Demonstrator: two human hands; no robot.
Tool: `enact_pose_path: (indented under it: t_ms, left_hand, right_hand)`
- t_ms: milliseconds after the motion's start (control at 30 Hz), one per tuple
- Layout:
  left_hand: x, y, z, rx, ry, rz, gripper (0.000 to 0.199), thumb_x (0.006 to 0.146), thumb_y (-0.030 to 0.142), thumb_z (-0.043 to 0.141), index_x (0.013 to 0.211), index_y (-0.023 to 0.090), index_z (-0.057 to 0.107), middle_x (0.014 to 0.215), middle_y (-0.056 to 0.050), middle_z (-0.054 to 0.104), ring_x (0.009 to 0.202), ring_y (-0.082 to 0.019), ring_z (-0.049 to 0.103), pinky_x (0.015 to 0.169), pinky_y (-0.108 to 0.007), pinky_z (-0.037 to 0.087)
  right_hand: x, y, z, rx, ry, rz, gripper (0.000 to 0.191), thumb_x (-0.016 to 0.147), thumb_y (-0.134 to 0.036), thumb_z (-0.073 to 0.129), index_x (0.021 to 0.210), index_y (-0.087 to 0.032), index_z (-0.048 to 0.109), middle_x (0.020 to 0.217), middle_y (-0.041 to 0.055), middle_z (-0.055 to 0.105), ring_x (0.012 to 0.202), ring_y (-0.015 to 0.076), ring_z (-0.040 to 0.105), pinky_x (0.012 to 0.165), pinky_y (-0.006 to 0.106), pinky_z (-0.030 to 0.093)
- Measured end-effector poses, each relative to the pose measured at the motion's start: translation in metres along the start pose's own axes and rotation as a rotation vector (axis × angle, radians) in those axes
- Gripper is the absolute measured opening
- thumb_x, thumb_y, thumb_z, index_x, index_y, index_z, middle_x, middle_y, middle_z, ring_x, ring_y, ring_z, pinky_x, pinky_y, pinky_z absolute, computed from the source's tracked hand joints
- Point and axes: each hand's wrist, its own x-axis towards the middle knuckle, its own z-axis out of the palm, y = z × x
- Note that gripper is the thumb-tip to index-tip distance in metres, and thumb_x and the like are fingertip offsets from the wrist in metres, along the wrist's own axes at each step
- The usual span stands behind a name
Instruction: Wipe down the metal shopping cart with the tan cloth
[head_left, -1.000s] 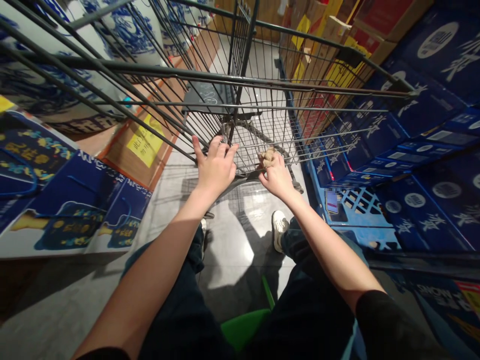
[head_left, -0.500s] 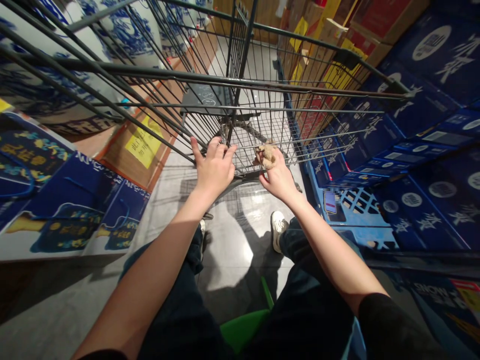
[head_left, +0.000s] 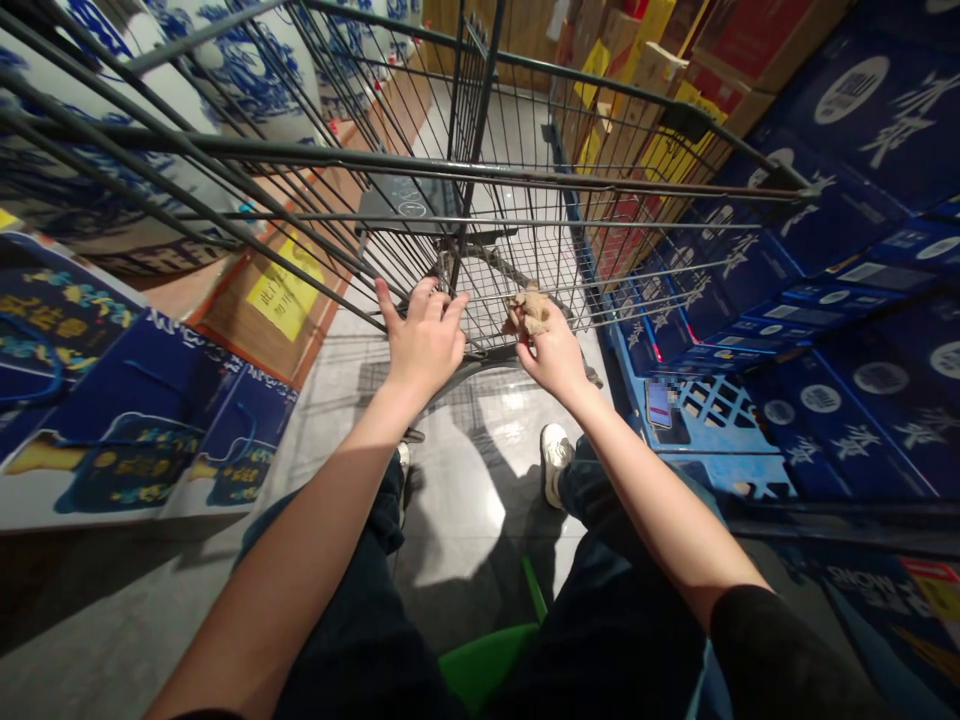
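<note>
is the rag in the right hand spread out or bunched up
Bunched up: the rag shows as a small, crumpled lump at the right hand's fingertips.

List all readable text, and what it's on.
"SNOW": dark printed panel, lower right.
Yellow sign at left: characters, too blurred to quote.
Blue printed packages, left: characters, unclear.
Large jar, base band: unclear.
Stacked blue boxes: white characters and oval logos, unclear.
Shopping cart plate: marks too small.
Phone: unreadable.
</note>
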Motion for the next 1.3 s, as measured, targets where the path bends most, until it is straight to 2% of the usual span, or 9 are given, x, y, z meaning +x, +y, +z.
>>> enact_pose_path:
  t_ms: [67, 133, 267, 333, 500, 700, 933, 1133, 1300]
  left_hand:
    - [0.000, -0.001, 0.000, -0.009, 0.006, 0.006, 0.054, 0.094, 0.022, 0.056, 0.146, 0.026, 0.068, 0.137, -0.014, 0.076, 0.156, -0.039, 0.047, 0.136, -0.074, -0.004]
    - [0.000, -0.001, 0.000, -0.018, 0.010, 0.009, 0.056, 0.093, 0.021, 0.057, 0.148, 0.028, 0.068, 0.138, -0.013, 0.075, 0.156, -0.039, 0.046, 0.136, -0.074, -0.005]
    - [0.000, 0.001, -0.003, -0.009, -0.021, -0.007, 0.058, 0.091, 0.021, 0.060, 0.149, 0.027, 0.067, 0.140, -0.013, 0.074, 0.157, -0.040, 0.045, 0.136, -0.073, -0.008]
    - [0.000, 0.002, -0.004, -0.003, -0.034, -0.011, 0.059, 0.091, 0.020, 0.060, 0.149, 0.026, 0.067, 0.140, -0.013, 0.074, 0.157, -0.040, 0.045, 0.136, -0.073, -0.010]
    - [-0.001, 0.001, -0.002, -0.015, 0.000, 0.012, 0.056, 0.093, 0.021, 0.057, 0.148, 0.026, 0.067, 0.139, -0.014, 0.075, 0.156, -0.040, 0.046, 0.135, -0.076, -0.008]
    - [0.000, -0.001, 0.001, 0.021, 0.015, 0.018, 0.051, 0.097, 0.024, 0.053, 0.146, 0.028, 0.069, 0.137, -0.012, 0.076, 0.154, -0.038, 0.050, 0.136, -0.077, 0.002]
    - [-0.001, 0.000, 0.000, 0.000, 0.017, 0.017, 0.056, 0.093, 0.022, 0.055, 0.148, 0.027, 0.068, 0.137, -0.012, 0.076, 0.155, -0.039, 0.048, 0.136, -0.074, -0.007]
    - [0.000, -0.001, 0.000, -0.005, 0.017, 0.010, 0.052, 0.096, 0.024, 0.054, 0.146, 0.027, 0.069, 0.137, -0.013, 0.076, 0.154, -0.038, 0.049, 0.136, -0.075, 0.002]
    - [0.000, -0.001, 0.002, -0.008, 0.025, 0.013, 0.054, 0.095, 0.023, 0.054, 0.146, 0.027, 0.069, 0.136, -0.013, 0.076, 0.154, -0.039, 0.048, 0.135, -0.076, -0.001]
  right_hand:
    - [-0.002, -0.001, -0.001, -0.020, 0.000, 0.002, 0.054, 0.098, -0.019, 0.052, 0.151, -0.011, 0.062, 0.166, 0.0199, 0.049, 0.162, 0.0339, 0.036, 0.134, 0.051, 0.039]
    - [-0.003, 0.001, 0.003, -0.042, -0.049, 0.019, 0.052, 0.097, -0.020, 0.054, 0.147, -0.011, 0.065, 0.166, 0.0204, 0.049, 0.162, 0.0350, 0.036, 0.128, 0.051, 0.046]
    - [-0.002, 0.005, 0.011, -0.050, -0.116, 0.085, 0.044, 0.096, -0.021, 0.054, 0.135, -0.014, 0.073, 0.156, 0.0205, 0.060, 0.148, 0.0350, 0.053, 0.110, 0.049, 0.061]
    - [-0.001, 0.006, 0.010, -0.027, -0.087, 0.083, 0.044, 0.097, -0.021, 0.054, 0.136, -0.013, 0.073, 0.155, 0.0212, 0.061, 0.147, 0.0360, 0.054, 0.112, 0.051, 0.060]
    - [-0.006, 0.004, 0.001, -0.018, 0.001, -0.007, 0.054, 0.098, -0.021, 0.053, 0.150, -0.007, 0.062, 0.170, 0.0219, 0.045, 0.165, 0.0350, 0.031, 0.134, 0.052, 0.039]
    - [-0.007, 0.009, 0.011, -0.051, -0.160, 0.040, 0.046, 0.095, -0.017, 0.056, 0.139, -0.012, 0.070, 0.162, 0.0213, 0.054, 0.160, 0.0345, 0.040, 0.121, 0.051, 0.054]
    - [-0.006, 0.008, 0.008, 0.015, 0.015, -0.018, 0.056, 0.097, -0.020, 0.054, 0.151, -0.008, 0.061, 0.170, 0.0233, 0.044, 0.164, 0.0372, 0.032, 0.133, 0.057, 0.038]
    - [-0.004, 0.005, 0.005, -0.061, -0.203, 0.073, 0.046, 0.099, -0.020, 0.055, 0.142, -0.014, 0.070, 0.159, 0.0220, 0.053, 0.153, 0.0346, 0.048, 0.118, 0.050, 0.056]
    - [-0.007, 0.010, 0.016, -0.063, -0.195, 0.055, 0.054, 0.099, -0.021, 0.057, 0.151, -0.010, 0.062, 0.171, 0.0232, 0.042, 0.166, 0.0378, 0.030, 0.122, 0.051, 0.052]
